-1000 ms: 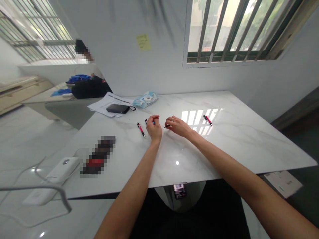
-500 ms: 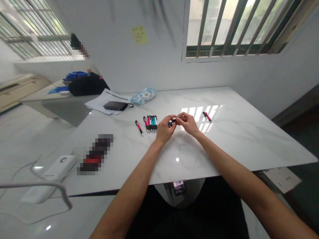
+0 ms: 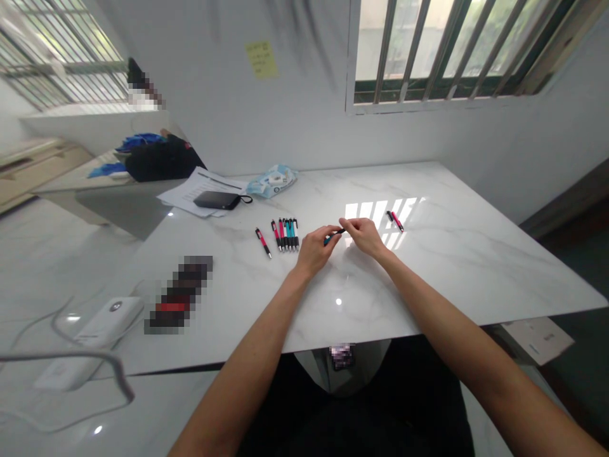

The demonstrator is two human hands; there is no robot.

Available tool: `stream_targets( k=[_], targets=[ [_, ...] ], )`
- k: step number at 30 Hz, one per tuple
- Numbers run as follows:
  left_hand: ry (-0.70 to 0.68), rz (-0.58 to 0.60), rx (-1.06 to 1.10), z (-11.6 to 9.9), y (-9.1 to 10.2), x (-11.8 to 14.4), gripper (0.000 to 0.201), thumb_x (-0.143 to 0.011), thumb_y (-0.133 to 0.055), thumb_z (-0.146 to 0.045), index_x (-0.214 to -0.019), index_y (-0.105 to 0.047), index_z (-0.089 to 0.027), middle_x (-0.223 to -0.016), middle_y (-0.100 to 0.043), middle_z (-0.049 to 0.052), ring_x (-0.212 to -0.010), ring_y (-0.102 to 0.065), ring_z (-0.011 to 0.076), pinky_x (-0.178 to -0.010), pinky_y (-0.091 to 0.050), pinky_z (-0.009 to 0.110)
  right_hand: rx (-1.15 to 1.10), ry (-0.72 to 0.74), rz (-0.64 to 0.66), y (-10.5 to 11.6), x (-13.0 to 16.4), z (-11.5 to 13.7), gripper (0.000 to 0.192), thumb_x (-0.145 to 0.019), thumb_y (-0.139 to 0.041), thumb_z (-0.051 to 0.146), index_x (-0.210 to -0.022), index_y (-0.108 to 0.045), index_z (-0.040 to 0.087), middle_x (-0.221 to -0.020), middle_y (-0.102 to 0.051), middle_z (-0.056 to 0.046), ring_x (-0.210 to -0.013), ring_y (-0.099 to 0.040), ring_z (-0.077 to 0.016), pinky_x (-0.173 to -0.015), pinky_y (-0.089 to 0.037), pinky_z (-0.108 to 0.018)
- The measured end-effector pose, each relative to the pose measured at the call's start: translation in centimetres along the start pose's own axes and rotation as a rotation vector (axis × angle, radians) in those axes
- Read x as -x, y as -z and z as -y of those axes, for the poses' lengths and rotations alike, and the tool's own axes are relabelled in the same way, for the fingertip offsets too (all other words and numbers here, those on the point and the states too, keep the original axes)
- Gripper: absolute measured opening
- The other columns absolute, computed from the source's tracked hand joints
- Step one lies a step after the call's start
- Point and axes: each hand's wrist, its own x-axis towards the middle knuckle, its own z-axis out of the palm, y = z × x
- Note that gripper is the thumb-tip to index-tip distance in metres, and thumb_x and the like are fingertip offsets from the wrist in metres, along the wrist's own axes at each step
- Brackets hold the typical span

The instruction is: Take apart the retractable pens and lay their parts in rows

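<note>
A teal pen is pinched at both ends above the white marble table, the left hand closed on its teal barrel and the right hand closed on its dark tip. Left of the pen lies a single pink pen, then a tight row of pink and teal pens. Right of the held pen, well apart, another pink pen rests in the window glare.
</note>
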Motion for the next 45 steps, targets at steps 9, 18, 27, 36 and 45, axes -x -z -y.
stream_targets(
  k=[9, 18, 27, 36, 45],
  targets=[
    [0.174, 0.07, 0.099, 0.1, 0.4, -0.1, 0.04, -0.102, -0.05, -0.05, -0.109, -0.077, -0.022, -0.067, -0.072, 0.0, -0.053, -0.053, 0.0141, -0.059, -0.04, 0.024, -0.184, 0.038, -0.028, -0.1, -0.3, 0.3, 0.038, -0.091, -0.061, 0.057, -0.08, -0.064, 0.022, -0.078, -0.064, -0.001, -0.072, -0.053, -0.0157, -0.064, -0.041, -0.028],
    [0.239, 0.106, 0.314, 0.5, 0.1, -0.3, 0.046, -0.099, -0.052, -0.058, -0.112, -0.074, -0.02, -0.065, -0.068, -0.001, -0.05, -0.051, 0.012, -0.055, -0.04, 0.024, -0.497, -0.116, 0.022, -0.5, -0.6, 0.0, 0.04, -0.076, -0.08, 0.057, -0.089, -0.072, 0.02, -0.081, -0.068, -0.001, -0.073, -0.06, -0.0144, -0.072, -0.051, -0.029],
    [0.425, 0.271, 0.665, 0.2, 0.9, -0.6, 0.054, -0.091, -0.059, -0.067, -0.106, -0.072, -0.016, -0.057, -0.058, -0.002, -0.046, -0.047, 0.0103, -0.048, -0.034, 0.024, -0.707, -0.17, 0.05, -0.3, -0.7, -0.3, 0.048, -0.068, -0.088, 0.048, -0.104, -0.068, 0.024, -0.095, -0.073, -0.001, -0.09, -0.069, -0.0173, -0.083, -0.055, -0.032],
    [0.602, 0.428, 1.007, -0.6, 2.7, -0.3, 0.039, -0.09, -0.069, -0.056, -0.099, -0.07, -0.017, -0.054, -0.035, -0.009, -0.043, -0.028, 0.0066, -0.045, -0.025, 0.022, -0.588, -0.105, -0.048, 2.5, -1.4, -0.1, 0.04, -0.076, -0.082, 0.048, -0.108, -0.07, 0.026, -0.105, -0.075, -0.004, -0.092, -0.071, -0.019, -0.083, -0.057, -0.034],
    [0.676, 0.277, 1.081, 0.7, 1.7, -0.5, 0.037, -0.091, -0.073, -0.049, -0.103, -0.069, -0.014, -0.059, -0.044, -0.007, -0.045, -0.037, 0.0051, -0.044, -0.029, 0.018, 0.617, 0.0, -0.018, 10.3, -4.8, -4.4, 0.024, -0.084, -0.061, 0.013, -0.101, -0.078, 0.017, -0.086, -0.075, -0.005, -0.077, -0.068, -0.0184, -0.078, -0.052, -0.03]
  ],
)
